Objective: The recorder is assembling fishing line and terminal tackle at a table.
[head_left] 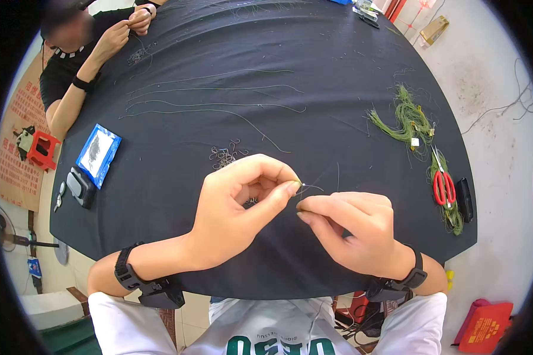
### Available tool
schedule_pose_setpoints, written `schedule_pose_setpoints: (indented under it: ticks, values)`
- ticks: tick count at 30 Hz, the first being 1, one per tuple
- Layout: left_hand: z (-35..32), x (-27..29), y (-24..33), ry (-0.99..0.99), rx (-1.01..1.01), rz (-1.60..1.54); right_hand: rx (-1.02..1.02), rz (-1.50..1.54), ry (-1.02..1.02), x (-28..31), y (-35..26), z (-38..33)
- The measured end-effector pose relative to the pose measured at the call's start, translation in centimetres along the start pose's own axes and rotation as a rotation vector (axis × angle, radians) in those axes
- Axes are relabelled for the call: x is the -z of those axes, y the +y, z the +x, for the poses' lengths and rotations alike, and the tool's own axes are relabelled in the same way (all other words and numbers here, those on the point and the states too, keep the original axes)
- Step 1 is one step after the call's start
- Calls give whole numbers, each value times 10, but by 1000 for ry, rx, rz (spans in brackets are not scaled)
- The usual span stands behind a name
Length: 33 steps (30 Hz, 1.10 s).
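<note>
Pinches thin pale line (pixel 314 187) in left hand (pixel 234 204) and right hand (pixel 358 228), over black cloth-covered table (pixel 160 204) with red-handled metal scissors (pixel 442 171) near right edge, above pale scuffed floor (pixel 491 177).

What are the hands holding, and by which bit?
The left hand pinches a thin line. The right hand is pinched shut, maybe on that line too. Which part of it is held, I can't tell.
</note>
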<state>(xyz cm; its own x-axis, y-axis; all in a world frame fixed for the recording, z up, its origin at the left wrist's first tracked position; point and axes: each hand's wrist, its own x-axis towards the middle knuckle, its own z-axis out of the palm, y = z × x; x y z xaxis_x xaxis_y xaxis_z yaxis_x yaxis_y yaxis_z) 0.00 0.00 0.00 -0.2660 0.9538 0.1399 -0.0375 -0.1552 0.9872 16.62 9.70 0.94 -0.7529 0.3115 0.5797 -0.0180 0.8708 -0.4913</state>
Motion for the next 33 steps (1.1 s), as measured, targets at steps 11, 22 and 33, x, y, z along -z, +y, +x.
schedule_pose_setpoints:
  ticks: [11, 22, 33]
  values:
    - [2, -3, -1, -21, -541, 487, 103, -169, 101, 15, -3, 9]
    - [0, -4, 4, -71, -586, 476, -70, 81, 73, 10, 7, 9]
    - [-2, 0, 9, -95, -550, 454, 67, 126, -16, 2, 8, 5]
